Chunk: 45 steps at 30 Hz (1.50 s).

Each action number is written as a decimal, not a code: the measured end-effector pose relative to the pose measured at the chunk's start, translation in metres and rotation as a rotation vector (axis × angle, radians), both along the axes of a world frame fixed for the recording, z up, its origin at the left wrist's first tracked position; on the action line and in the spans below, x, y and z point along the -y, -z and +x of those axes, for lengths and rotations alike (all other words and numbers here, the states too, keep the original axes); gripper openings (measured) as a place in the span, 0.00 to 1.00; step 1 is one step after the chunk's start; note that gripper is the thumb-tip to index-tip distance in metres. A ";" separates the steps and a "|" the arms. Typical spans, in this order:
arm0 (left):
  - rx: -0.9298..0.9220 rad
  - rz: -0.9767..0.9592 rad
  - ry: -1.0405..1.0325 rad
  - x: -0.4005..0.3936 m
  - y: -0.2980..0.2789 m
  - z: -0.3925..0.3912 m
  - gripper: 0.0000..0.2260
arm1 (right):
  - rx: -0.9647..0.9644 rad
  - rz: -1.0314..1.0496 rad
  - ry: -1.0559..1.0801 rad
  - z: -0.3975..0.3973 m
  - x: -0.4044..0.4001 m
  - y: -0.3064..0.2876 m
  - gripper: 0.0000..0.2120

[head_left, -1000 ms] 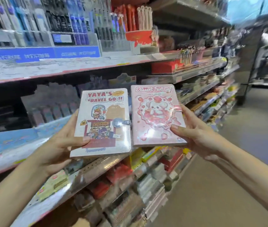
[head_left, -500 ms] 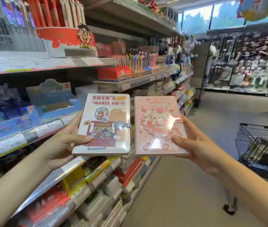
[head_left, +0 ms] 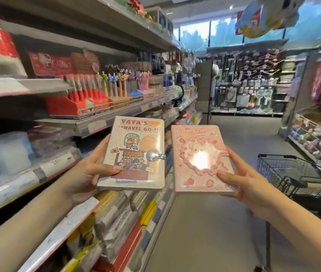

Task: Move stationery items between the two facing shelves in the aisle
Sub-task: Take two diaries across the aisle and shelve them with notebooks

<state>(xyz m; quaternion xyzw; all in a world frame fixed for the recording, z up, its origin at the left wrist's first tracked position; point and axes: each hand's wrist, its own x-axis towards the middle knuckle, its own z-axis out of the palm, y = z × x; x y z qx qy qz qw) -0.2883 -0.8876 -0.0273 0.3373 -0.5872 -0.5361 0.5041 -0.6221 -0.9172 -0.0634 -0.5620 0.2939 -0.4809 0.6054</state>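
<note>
1. The left shelves (head_left: 104, 122) run down the aisle beside the left arm, and the facing shelves (head_left: 313, 138) are cut off at the right edge. Most of their stock is smeared by blur and cannot be told apart, beyond a row of pens (head_left: 96, 89).
2. A wire basket (head_left: 285, 173) stands on the floor in front of the right-hand shelves. Its near side is hidden behind the right forearm.
3. Two notebooks are held upright in mid-air over the aisle, side by side and just apart, resting on no shelf.
4. The cream notebook (head_left: 136, 154) is gripped at its lower left edge by the left hand (head_left: 88, 173), thumb on the cover. It is judged light and stiff, its glossy wrap slippery; a snap clasp (head_left: 154, 155) juts from its right edge.
5. The pink notebook (head_left: 199, 156) is gripped at its lower right corner by the right hand (head_left: 242, 181). Glare washes out its central picture.
6. The fingers behind both covers are hidden.
</note>
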 end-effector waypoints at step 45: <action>-0.184 0.283 -0.203 0.751 0.047 -0.161 0.51 | -0.144 0.130 -0.160 -0.143 0.844 0.023 0.42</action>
